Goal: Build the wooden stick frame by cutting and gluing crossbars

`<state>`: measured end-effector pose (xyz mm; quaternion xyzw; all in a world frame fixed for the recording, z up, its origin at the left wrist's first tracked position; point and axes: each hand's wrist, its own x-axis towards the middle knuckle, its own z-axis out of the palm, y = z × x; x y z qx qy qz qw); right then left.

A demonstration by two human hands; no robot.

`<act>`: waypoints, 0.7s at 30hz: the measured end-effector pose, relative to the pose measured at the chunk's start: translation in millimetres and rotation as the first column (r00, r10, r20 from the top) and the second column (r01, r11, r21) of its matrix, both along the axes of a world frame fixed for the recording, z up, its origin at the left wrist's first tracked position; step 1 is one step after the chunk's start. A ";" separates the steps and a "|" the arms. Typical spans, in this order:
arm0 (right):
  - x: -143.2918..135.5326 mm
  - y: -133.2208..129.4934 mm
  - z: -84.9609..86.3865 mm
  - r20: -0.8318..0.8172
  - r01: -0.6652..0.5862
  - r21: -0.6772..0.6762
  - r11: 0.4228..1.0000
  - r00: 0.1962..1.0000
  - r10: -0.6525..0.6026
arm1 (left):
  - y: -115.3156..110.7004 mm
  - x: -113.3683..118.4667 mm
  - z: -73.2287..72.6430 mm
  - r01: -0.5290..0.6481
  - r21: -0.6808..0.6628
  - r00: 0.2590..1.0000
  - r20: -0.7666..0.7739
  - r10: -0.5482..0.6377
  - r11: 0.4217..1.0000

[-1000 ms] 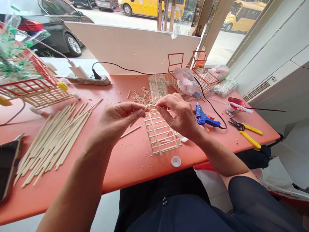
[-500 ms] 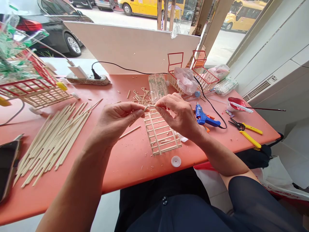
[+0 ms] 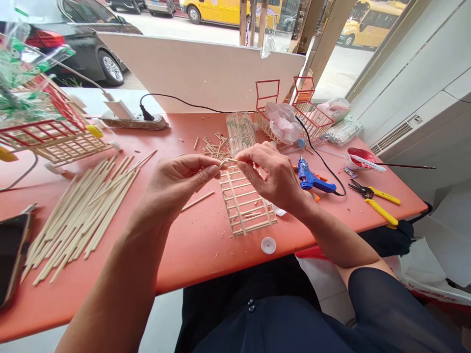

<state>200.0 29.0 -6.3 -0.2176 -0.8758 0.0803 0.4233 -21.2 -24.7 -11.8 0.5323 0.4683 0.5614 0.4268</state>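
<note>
Between my two hands, short pale wooden sticks meet at an angle, end to end. My left hand pinches one stick between thumb and forefinger. The other stick is pinched by my right hand. Whether the two sticks are joined at the corner I cannot tell. Below the hands, a ladder-like frame of wooden sticks lies on the red table, its far right part hidden by my right hand. A single loose stick rests left of the frame.
Many long sticks are spread at left, near a phone. A blue glue gun with its cord and yellow-handled pliers lie at right. Red-edged stick models stand left, with a power strip behind.
</note>
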 end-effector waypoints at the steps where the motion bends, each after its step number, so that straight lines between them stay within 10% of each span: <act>1: 0.1 0.1 -0.4 0.005 0.004 -0.009 1.000 1.000 -0.004 | 0.1 -0.4 0.0 -0.006 -0.003 1.000 -0.004 0.006 1.000; 21: -3.0 10.4 -9.3 0.037 0.025 0.029 0.999 0.999 -0.026 | 6.5 5.9 -3.0 -0.047 0.051 0.998 -0.047 0.049 0.998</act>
